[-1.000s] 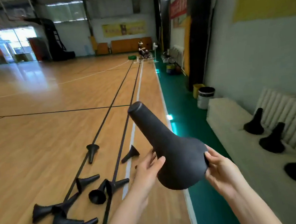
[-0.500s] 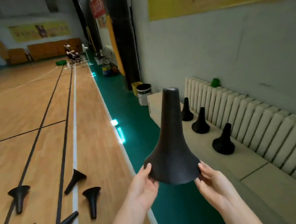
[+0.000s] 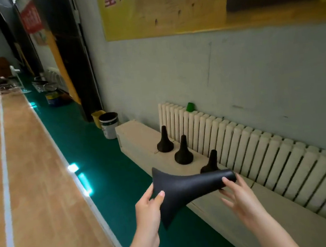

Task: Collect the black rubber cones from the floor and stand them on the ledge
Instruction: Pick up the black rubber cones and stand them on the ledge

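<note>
Cone: matte black rubber, flared, slim-necked.
Left hand: fingers grip flared rim.
Right hand: fingertips pinch blunt tip.
Ledge: pale slab beyond fingertips.

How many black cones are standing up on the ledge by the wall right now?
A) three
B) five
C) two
A: three stand upright in a row on the ledge, the far cone, the middle cone and the near cone; a fourth cone is held sideways by the left hand and right hand.
</note>
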{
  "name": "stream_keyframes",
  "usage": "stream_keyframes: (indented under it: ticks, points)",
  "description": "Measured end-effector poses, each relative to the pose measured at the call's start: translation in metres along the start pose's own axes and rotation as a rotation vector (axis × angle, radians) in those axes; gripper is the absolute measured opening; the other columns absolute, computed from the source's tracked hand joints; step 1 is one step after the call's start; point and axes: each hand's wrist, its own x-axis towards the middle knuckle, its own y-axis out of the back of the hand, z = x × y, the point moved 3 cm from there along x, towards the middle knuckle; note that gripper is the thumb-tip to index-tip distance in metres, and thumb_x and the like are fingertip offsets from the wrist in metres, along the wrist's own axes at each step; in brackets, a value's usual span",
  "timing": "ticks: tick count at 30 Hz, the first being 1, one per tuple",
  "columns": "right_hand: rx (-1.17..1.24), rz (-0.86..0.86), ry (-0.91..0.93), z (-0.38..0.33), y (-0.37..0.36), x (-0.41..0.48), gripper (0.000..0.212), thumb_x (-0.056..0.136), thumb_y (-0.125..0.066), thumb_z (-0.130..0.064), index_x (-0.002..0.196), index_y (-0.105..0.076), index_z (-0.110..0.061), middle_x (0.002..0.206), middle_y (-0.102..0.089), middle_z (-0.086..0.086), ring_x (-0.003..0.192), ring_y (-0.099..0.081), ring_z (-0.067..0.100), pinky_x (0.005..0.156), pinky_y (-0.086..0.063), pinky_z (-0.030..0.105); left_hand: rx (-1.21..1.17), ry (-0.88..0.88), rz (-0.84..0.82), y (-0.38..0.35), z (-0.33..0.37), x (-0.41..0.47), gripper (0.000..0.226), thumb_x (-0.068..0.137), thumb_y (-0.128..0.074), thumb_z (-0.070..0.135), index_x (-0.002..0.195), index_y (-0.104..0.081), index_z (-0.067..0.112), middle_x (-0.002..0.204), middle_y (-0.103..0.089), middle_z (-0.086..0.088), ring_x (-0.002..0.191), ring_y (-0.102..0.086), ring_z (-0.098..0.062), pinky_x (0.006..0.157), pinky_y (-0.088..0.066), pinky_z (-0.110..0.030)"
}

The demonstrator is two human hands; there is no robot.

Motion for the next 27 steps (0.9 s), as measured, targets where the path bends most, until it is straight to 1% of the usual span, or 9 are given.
stream_keyframes:
  ticks: [3,5,9,12,16,19,21,24,27]
  points:
    - [0.100,0.089,-0.048,0.016,-0.003,0.012,0.050,0.095,-0.053,-0.012,0.143,-0.037,-0.016,0.141,-0.046,0.020,0.122,-0.051,0.039,0.092,-0.047,0.047,0.053,0.033,-0.063,0.006,0.003,0.026,0.047,0.086,-0.068,0.008,0.128,-0.058,0.026,0.116,-0.069,0.000,0.103,-0.066,-0.022,0.095,-0.051,-0.042]
    - [0.137,0.190,-0.079,0.030,-0.002,0.023,0.053,0.095,-0.053,-0.012,0.144,-0.036,-0.020,0.142,-0.045,0.019,0.118,-0.055,0.038,0.088,-0.049,0.045,0.092,0.048,-0.116,0.009,0.002,0.046,0.045,0.086,-0.068,0.008,0.127,-0.060,0.025,0.115,-0.070,0.002,0.104,-0.066,-0.020,0.095,-0.051,-0.040]
    - [0.176,0.243,-0.125,0.042,0.002,0.039,0.055,0.093,-0.057,-0.011,0.143,-0.037,-0.021,0.141,-0.045,0.018,0.113,-0.057,0.036,0.074,-0.052,0.038,0.116,0.051,-0.141,0.005,0.000,0.064,0.037,0.087,-0.066,0.007,0.119,-0.064,0.026,0.107,-0.072,0.009,0.104,-0.065,-0.016,0.095,-0.050,-0.035]
    - [0.224,0.275,-0.157,0.047,0.002,0.062,0.054,0.091,-0.058,-0.009,0.140,-0.039,-0.019,0.141,-0.044,0.019,0.119,-0.053,0.039,0.079,-0.053,0.040,0.135,0.066,-0.156,-0.005,-0.003,0.090,0.037,0.087,-0.065,0.006,0.119,-0.065,0.024,0.107,-0.072,0.008,0.105,-0.065,-0.016,0.096,-0.049,-0.034]
    - [0.295,0.264,-0.190,0.045,-0.002,0.107,0.053,0.088,-0.061,-0.006,0.136,-0.042,-0.018,0.143,-0.040,0.018,0.125,-0.046,0.040,0.093,-0.050,0.045,0.147,0.051,-0.115,-0.029,0.002,0.128,0.031,0.091,-0.064,0.017,0.121,-0.065,0.025,0.112,-0.070,0.009,0.105,-0.064,-0.012,0.079,-0.050,-0.021]
    - [0.370,0.252,-0.236,0.037,-0.005,0.146,0.057,0.085,-0.063,-0.004,0.136,-0.042,-0.019,0.143,-0.041,0.019,0.124,-0.047,0.041,0.092,-0.051,0.045,0.153,0.049,-0.101,-0.056,0.012,0.158,0.034,0.095,-0.057,0.028,0.128,-0.061,0.023,0.125,-0.064,0.004,0.113,-0.060,-0.016,0.096,-0.047,-0.030]
    - [0.386,0.249,-0.249,0.027,-0.002,0.175,0.054,0.084,-0.065,-0.004,0.132,-0.045,-0.019,0.140,-0.043,0.019,0.118,-0.052,0.040,0.084,-0.054,0.042,0.156,0.077,-0.101,-0.077,0.022,0.179,0.034,0.095,-0.055,0.032,0.127,-0.061,0.024,0.122,-0.065,0.003,0.110,-0.061,-0.017,0.091,-0.050,-0.032]
    - [0.378,0.246,-0.235,0.013,0.005,0.222,0.044,0.082,-0.067,-0.007,0.119,-0.049,-0.020,0.128,-0.050,0.016,0.103,-0.058,0.036,0.074,-0.054,0.038,0.204,0.084,-0.101,-0.112,0.037,0.211,0.030,0.096,-0.050,0.036,0.119,-0.064,0.025,0.112,-0.068,0.006,0.099,-0.062,-0.012,0.070,-0.048,-0.025]
    - [0.411,0.261,-0.224,-0.002,0.010,0.266,0.033,0.082,-0.067,-0.007,0.110,-0.053,-0.017,0.111,-0.054,0.010,0.094,-0.058,0.030,0.069,-0.053,0.036,0.256,0.053,-0.115,-0.147,0.044,0.244,0.032,0.099,-0.042,0.035,0.126,-0.057,0.027,0.114,-0.063,0.011,0.102,-0.057,-0.006,0.080,-0.044,-0.026]
